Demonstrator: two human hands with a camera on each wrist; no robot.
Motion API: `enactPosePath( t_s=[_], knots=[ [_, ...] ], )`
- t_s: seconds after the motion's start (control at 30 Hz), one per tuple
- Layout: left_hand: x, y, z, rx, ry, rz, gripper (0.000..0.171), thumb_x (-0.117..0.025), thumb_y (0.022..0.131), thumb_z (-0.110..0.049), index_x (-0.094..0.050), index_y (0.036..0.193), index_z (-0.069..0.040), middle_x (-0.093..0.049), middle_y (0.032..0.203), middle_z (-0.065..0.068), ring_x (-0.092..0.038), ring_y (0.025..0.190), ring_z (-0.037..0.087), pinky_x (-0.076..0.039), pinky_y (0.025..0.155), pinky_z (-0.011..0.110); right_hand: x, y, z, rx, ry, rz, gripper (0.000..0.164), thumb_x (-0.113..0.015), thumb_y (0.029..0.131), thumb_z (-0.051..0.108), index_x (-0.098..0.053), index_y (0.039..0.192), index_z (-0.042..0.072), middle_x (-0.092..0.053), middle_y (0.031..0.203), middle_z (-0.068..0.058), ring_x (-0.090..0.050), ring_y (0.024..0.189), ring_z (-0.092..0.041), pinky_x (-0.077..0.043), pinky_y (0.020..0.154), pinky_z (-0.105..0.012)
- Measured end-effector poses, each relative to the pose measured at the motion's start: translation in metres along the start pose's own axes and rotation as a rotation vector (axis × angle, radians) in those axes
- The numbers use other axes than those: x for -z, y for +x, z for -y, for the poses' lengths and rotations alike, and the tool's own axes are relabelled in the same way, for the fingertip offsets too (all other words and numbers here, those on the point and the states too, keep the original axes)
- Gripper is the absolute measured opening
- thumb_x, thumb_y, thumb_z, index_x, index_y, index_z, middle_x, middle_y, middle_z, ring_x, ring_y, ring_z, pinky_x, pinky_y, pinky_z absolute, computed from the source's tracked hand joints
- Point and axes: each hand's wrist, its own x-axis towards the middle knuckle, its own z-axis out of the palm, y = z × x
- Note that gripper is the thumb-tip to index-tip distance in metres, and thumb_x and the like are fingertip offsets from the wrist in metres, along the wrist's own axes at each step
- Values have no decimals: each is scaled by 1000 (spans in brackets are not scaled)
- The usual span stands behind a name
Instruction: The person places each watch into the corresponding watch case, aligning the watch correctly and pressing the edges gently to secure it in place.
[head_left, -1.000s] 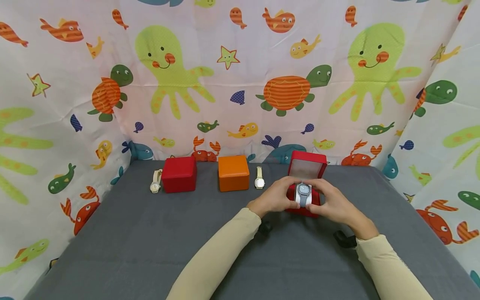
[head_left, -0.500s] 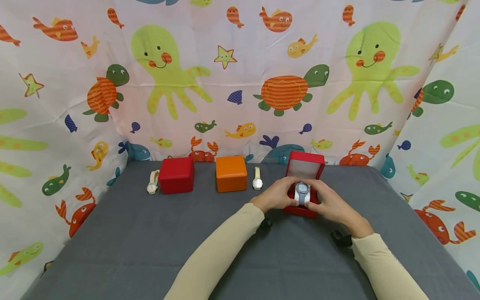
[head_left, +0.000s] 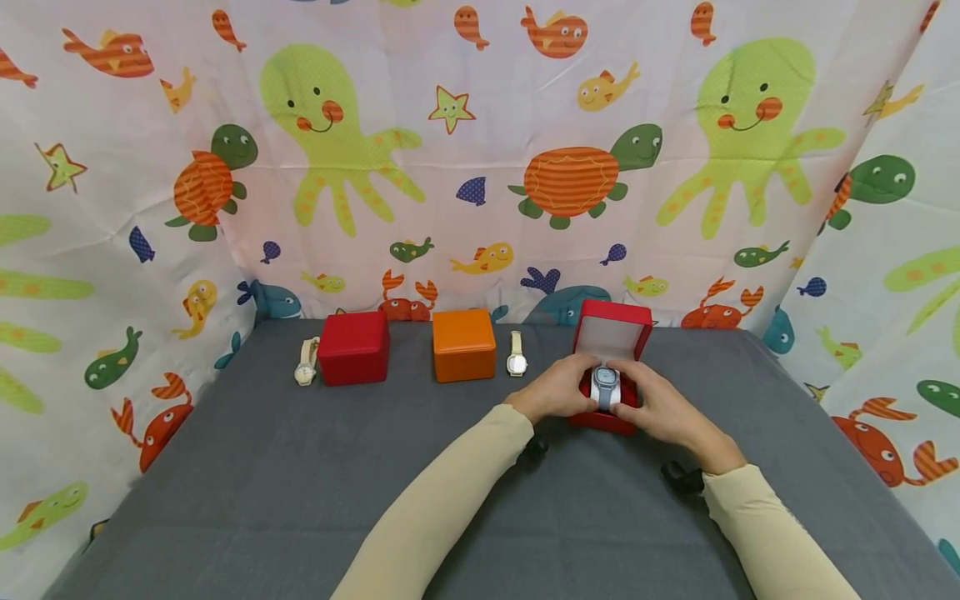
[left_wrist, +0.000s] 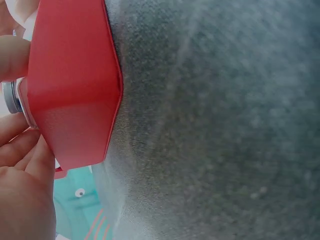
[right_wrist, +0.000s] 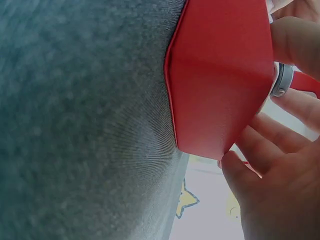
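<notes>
A wristwatch (head_left: 605,379) with a grey-blue strap is wrapped round a white cushion (head_left: 617,397) in the open red watch box (head_left: 600,423). My left hand (head_left: 558,390) grips watch and cushion from the left, thumb at the near side and fingers at the far side. From the right, my right hand (head_left: 662,404) holds them the same way. Both wrist views show the box's red outer wall (left_wrist: 75,75) resting on the cloth. In the right wrist view the watch case (right_wrist: 283,80) stands just above the box rim, between thumb and fingers.
Left of the hands are a watch with a pale strap (head_left: 517,354), a closed orange box (head_left: 464,346) and a closed red box (head_left: 354,348). Another pale-strapped watch (head_left: 306,362) lies at far left. A sea-animal curtain (head_left: 465,167) borders the grey table (head_left: 300,483).
The watch and cushion have sunk slightly into the red box, with both hands still gripping them. The head view has shifted a little.
</notes>
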Motion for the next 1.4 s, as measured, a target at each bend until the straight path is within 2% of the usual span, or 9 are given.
enactPosePath(
  t_s=[0.23,0.5,0.57,0.67,0.8,0.97,1.17,1.27,1.4],
  knots=[
    [-1,1,2,-17,15,-21,56,-72,78,-14,-55,131,-8,-53,132,3,-49,116,13,-38,99,20,-2,1,1,-26,-8,-6,61,-76,81,12,-47,134,3,-51,125,-16,-48,109,-31,-45,92,-54],
    [-7,-6,1,-4,-10,-101,51,-73,78,-14,-58,126,-8,-56,124,2,-51,109,13,-41,95,20,0,-2,2,-59,5,-3,60,-74,82,16,-47,134,5,-51,126,-17,-47,110,-34,-46,90,-55],
    [-10,-11,1,21,-34,-126,50,-73,79,-16,-58,126,-8,-56,124,3,-50,110,14,-42,94,20,1,-3,2,-76,18,-12,60,-73,82,18,-47,135,4,-50,128,-18,-47,112,-36,-46,90,-56],
    [-13,-18,0,104,-111,-149,54,-74,80,-21,-56,130,-9,-51,129,3,-47,113,14,-45,92,22,4,-4,0,-123,43,-51,62,-72,85,23,-43,136,3,-49,130,-20,-47,115,-38,-45,92,-58],
    [-13,-27,-2,210,-193,-161,64,-78,78,-26,-52,134,-9,-46,132,4,-44,116,15,-48,87,23,8,-2,-4,-202,94,-168,63,-69,88,28,-37,134,0,-50,125,-22,-51,112,-39,-43,94,-56],
    [-10,-30,-4,270,-200,-151,68,-80,76,-26,-51,134,-6,-49,129,6,-46,111,15,-48,87,24,15,4,-9,-260,142,-296,71,-67,90,31,-29,139,-2,-47,124,-25,-58,102,-38,-50,85,-53],
    [-10,-31,-3,337,-262,-145,68,-82,76,-25,-52,133,-5,-54,119,7,-52,103,14,-49,81,23,28,22,-13,-274,106,-302,80,-66,89,39,-24,147,3,-42,133,-25,-59,92,-35,-55,70,-39],
    [-10,-31,-2,354,-289,-153,67,-82,75,-24,-53,133,-6,-55,116,6,-54,102,14,-49,80,22,35,32,-14,-268,86,-291,77,-65,89,40,-27,148,7,-42,135,-25,-58,87,-32,-52,67,-33],
    [-10,-31,-3,365,-323,-161,68,-83,75,-23,-52,133,-6,-55,114,5,-55,101,14,-50,80,23,43,42,-15,-247,70,-280,68,-61,91,43,-36,144,9,-47,132,-25,-58,81,-32,-50,64,-32]
  ],
)
